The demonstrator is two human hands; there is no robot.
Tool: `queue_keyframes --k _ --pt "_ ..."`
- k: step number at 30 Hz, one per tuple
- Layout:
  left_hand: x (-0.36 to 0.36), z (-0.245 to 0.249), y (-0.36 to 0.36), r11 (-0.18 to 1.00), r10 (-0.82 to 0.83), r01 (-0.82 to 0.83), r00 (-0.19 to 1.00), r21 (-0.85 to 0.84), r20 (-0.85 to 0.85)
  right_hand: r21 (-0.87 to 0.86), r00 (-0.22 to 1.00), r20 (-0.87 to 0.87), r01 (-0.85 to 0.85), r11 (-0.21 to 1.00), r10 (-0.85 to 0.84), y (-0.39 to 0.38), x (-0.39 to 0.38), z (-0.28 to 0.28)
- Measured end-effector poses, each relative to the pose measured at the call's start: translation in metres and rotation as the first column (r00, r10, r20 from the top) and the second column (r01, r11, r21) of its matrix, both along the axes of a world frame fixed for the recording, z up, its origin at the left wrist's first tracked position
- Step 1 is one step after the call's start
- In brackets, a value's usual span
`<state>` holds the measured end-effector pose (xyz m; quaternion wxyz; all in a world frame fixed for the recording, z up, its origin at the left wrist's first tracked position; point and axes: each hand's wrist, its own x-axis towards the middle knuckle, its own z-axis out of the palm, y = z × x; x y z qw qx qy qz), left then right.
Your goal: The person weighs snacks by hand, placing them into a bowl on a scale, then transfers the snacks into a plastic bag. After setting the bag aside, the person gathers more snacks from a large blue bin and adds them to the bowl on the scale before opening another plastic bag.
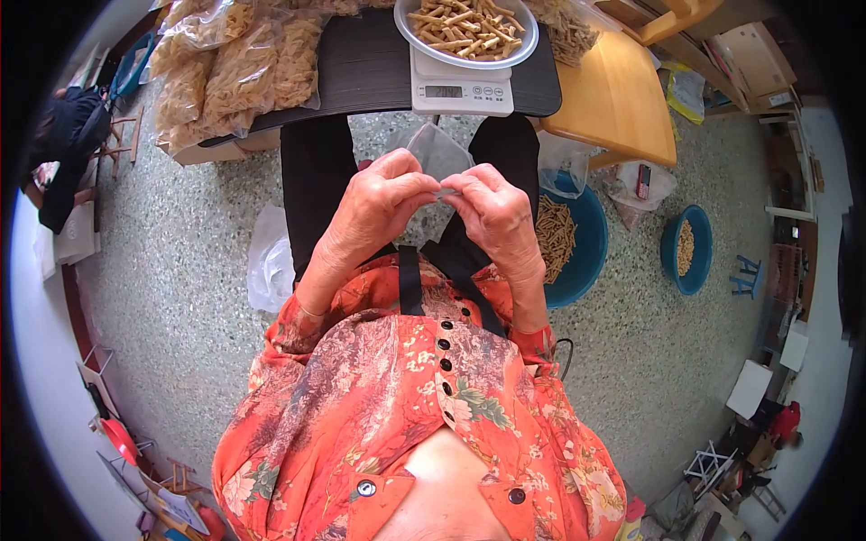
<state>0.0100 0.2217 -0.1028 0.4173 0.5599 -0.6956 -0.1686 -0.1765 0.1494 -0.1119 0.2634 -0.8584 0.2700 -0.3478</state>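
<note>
Both hands meet above my lap, in front of the table. My left hand [381, 200] is closed, thumb and fingers pinching the edge of a clear plastic bag [439, 150]. From the other side, my right hand [496, 215] pinches the same bag's edge, its fingertips close to the left ones. The bag looks flat and extends away from me between my knees. Just beyond my hands, a white digital scale [462, 97] stands at the table's edge, its reading too small to be sure of. On it rests a white bowl [534, 43] of short tan sticks.
Filled clear bags [244, 77] pile up on the dark table [356, 68] at left. A wooden stool [622, 95] adjoins its right side. On the floor at right stand a large blue tub [591, 239] and a smaller blue tub [708, 257], both holding tan pieces.
</note>
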Motion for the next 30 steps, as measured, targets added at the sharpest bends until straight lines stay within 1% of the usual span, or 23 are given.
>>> queue_keyframes --k 1,3,5,8,10,12,14,16,18,21,22,24,26,28,30 --pt "0.0 -0.004 0.001 1.0 0.005 -0.005 1.0 0.0 -0.004 -0.001 1.0 0.0 0.0 1.0 0.0 -0.001 0.0 -0.001" --pt "0.001 -0.004 0.0 1.0 0.01 -0.01 1.0 -0.002 -0.005 0.016 0.998 0.012 -0.065 0.998 0.065 -0.002 -0.001 -0.004" --pt "0.001 -0.003 0.0 1.0 -0.017 0.016 1.0 -0.018 -0.025 0.028 0.997 0.021 -0.07 0.997 0.07 -0.001 0.0 -0.005" --pt "0.001 -0.005 0.001 1.0 0.016 -0.016 1.0 0.005 0.0 0.054 0.997 0.025 -0.074 0.996 0.073 0.001 0.002 -0.005" --pt "0.001 -0.007 0.001 1.0 0.019 -0.019 1.0 -0.01 0.006 0.064 0.997 0.021 -0.07 0.996 0.068 0.003 0.004 -0.006" --pt "0.001 -0.007 0.0 0.999 0.022 -0.021 1.0 -0.026 0.017 0.03 1.0 -0.025 0.002 1.0 -0.001 0.005 0.006 -0.007" --pt "0.001 -0.005 -0.001 0.999 -0.027 0.027 0.999 -0.025 0.028 0.023 1.0 -0.016 0.022 0.999 -0.022 0.008 0.006 -0.007" --pt "0.002 -0.004 0.0 0.999 -0.019 0.02 1.0 -0.03 0.025 0.016 0.999 -0.008 0.045 0.999 -0.045 0.007 0.007 -0.008" --pt "0.002 -0.004 -0.001 0.999 -0.014 0.014 1.0 -0.034 0.02 -0.093 0.999 0.03 0.046 0.995 -0.044 0.002 0.007 -0.009" --pt "0.002 -0.004 -0.002 0.997 0.009 -0.009 1.0 -0.073 0.001 -0.078 0.996 0.067 0.062 0.995 -0.057 0.002 0.005 -0.003" --pt "0.002 -0.003 -0.002 0.996 0.007 -0.005 1.0 -0.092 0.024 -0.077 0.996 0.068 0.063 0.995 -0.058 0.003 0.006 -0.001" --pt "0.0 -0.002 -0.003 0.994 0.004 0.001 0.999 -0.109 0.046 -0.049 0.986 0.031 0.167 0.985 -0.166 0.005 0.005 0.003" --pt "-0.002 -0.002 -0.004 0.993 0.048 -0.035 0.993 -0.116 0.108 -0.061 0.989 0.017 0.147 0.987 -0.146 0.003 0.003 0.0" --pt "-0.003 -0.003 -0.004 0.993 0.058 -0.048 0.994 -0.112 0.088 -0.071 0.992 0.0 0.129 0.989 -0.129 0.004 0.002 -0.003" --pt "-0.004 -0.004 -0.004 0.992 0.069 -0.061 0.995 -0.108 0.067 0.149 0.979 0.099 0.164 0.975 -0.18 0.007 0.003 -0.002"
